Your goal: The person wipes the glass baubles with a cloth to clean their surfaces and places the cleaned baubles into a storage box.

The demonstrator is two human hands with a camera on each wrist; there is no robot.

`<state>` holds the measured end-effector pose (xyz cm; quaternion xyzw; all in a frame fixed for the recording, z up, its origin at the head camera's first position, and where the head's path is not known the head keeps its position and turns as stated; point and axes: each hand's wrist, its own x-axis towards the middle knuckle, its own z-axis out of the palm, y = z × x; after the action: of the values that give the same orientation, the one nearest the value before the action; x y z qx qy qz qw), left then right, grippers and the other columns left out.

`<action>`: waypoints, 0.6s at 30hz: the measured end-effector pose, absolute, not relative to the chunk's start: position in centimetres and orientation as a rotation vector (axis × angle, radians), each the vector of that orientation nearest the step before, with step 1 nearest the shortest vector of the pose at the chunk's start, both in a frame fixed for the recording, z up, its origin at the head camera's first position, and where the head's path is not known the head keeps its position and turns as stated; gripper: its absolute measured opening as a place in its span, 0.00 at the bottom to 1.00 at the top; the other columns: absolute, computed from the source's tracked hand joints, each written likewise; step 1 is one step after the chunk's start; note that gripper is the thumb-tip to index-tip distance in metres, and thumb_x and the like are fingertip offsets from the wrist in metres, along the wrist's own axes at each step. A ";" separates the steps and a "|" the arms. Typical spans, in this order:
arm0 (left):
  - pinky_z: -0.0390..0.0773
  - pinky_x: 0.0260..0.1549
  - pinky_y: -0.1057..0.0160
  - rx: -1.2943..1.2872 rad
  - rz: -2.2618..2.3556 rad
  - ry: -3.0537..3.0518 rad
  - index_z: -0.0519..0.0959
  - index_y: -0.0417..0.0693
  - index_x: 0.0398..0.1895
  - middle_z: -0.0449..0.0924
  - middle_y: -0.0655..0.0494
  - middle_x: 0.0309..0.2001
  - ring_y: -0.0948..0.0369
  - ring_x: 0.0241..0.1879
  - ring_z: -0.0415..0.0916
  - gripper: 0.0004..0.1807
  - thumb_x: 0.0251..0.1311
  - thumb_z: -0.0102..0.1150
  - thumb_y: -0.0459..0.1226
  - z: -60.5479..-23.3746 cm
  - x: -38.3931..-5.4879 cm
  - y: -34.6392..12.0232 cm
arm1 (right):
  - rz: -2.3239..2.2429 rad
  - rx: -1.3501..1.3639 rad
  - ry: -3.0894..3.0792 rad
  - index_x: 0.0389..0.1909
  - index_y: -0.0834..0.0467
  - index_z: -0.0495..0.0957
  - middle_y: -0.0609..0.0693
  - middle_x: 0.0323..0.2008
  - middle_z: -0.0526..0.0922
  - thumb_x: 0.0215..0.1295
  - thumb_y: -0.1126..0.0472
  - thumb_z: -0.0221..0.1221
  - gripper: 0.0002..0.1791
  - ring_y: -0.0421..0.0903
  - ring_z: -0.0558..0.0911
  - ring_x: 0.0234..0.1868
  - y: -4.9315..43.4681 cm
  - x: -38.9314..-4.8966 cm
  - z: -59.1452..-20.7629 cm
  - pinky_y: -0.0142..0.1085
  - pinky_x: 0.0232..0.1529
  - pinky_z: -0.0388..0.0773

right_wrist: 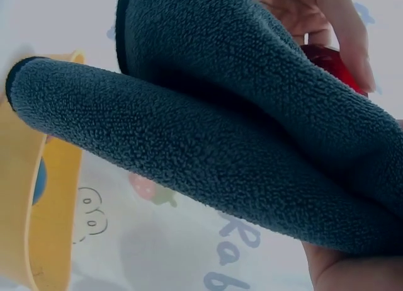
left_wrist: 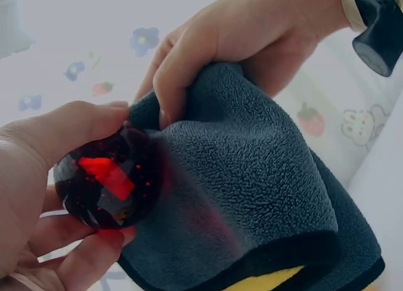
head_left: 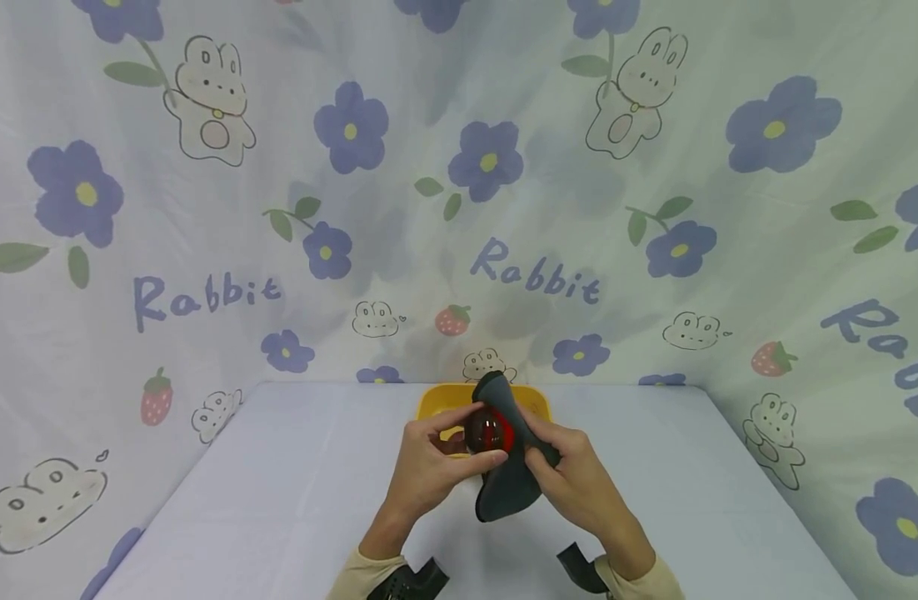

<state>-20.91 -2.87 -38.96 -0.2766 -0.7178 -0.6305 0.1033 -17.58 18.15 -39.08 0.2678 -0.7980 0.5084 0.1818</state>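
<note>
A glossy, see-through dark red ball (head_left: 483, 433) is held between the thumb and fingers of my left hand (head_left: 420, 467). In the left wrist view, light glows bright red inside the ball (left_wrist: 104, 187). My right hand (head_left: 582, 479) grips a dark grey plush cloth (head_left: 510, 493) with black edging, bunched at its fingers. The cloth (left_wrist: 245, 171) lies against the ball's right side and hangs down in folds. In the right wrist view the folded cloth (right_wrist: 157, 130) hides most of the ball and much of both hands.
Behind the hands, a yellow container (head_left: 432, 402) stands at the table's far edge. Something blue (right_wrist: 41, 182) shows inside it in the right wrist view. The white tabletop (head_left: 279, 492) is bordered by a curtain (head_left: 399, 250) printed with rabbits and flowers.
</note>
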 end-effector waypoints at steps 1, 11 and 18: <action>0.90 0.36 0.64 -0.801 -1.864 -2.118 0.85 0.50 0.59 0.88 0.47 0.51 0.60 0.42 0.86 0.29 0.50 0.81 0.37 -38.9 -20.9 -2.9 | 1.441 0.756 -2.253 0.73 0.60 0.71 0.59 0.61 0.84 0.68 0.77 0.53 0.31 0.42 0.87 0.45 18.1 -17.6 -39.1 0.33 0.46 0.89; 0.90 0.38 0.62 -0.750 -1.919 -2.046 0.85 0.47 0.58 0.88 0.45 0.49 0.62 0.43 0.86 0.27 0.52 0.80 0.36 -39.1 -21.3 -3.0 | 1.396 0.788 -2.265 0.74 0.61 0.69 0.59 0.63 0.83 0.69 0.76 0.54 0.32 0.47 0.88 0.53 17.9 -17.3 -38.9 0.39 0.49 0.89; 0.90 0.37 0.61 -0.671 -1.921 -2.026 0.87 0.50 0.54 0.89 0.48 0.43 0.60 0.40 0.85 0.22 0.53 0.78 0.34 -39.1 -21.7 -3.1 | 1.347 0.805 -2.298 0.72 0.64 0.71 0.59 0.63 0.83 0.67 0.77 0.55 0.31 0.44 0.89 0.50 17.5 -17.0 -38.8 0.36 0.48 0.89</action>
<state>-21.72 -3.10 -39.12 -0.2315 -0.6992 -0.6628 0.1348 -17.01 17.55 -38.78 0.2847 -0.8126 0.4763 0.1783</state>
